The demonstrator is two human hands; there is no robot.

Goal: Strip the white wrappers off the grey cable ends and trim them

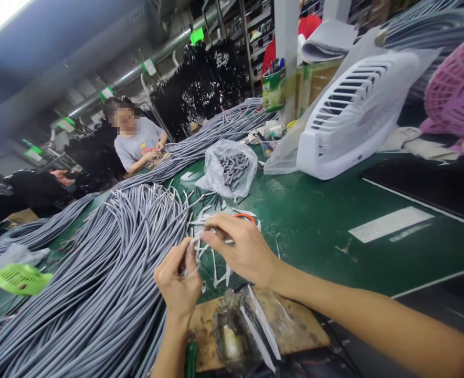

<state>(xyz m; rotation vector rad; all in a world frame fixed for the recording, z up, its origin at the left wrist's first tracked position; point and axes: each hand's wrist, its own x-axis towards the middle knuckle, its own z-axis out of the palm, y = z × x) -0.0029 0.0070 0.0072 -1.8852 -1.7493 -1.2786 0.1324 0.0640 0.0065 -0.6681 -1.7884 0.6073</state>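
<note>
My left hand (179, 278) is closed, its thumb and fingers pinched together close to the loose cable ends. My right hand (243, 249) reaches in from the right, with thumb and forefinger pinched at the left fingertips. A small white piece (195, 239) shows between the two hands; its kind is too small to make out. Beside my left hand lies a big bundle of grey cables (109, 273) with stripped ends. Thin white strips (216, 268) are scattered under and behind my hands, near an orange ring-shaped part (244, 216).
A clear bag of short grey tubes (234, 168) sits behind my hands. A wooden board (295, 325) with a small machine lies in front. Right stand a white fan (354, 115) and a pink fan (458, 89). A green fan (21, 278) is left; a co-worker (139, 136) sits across.
</note>
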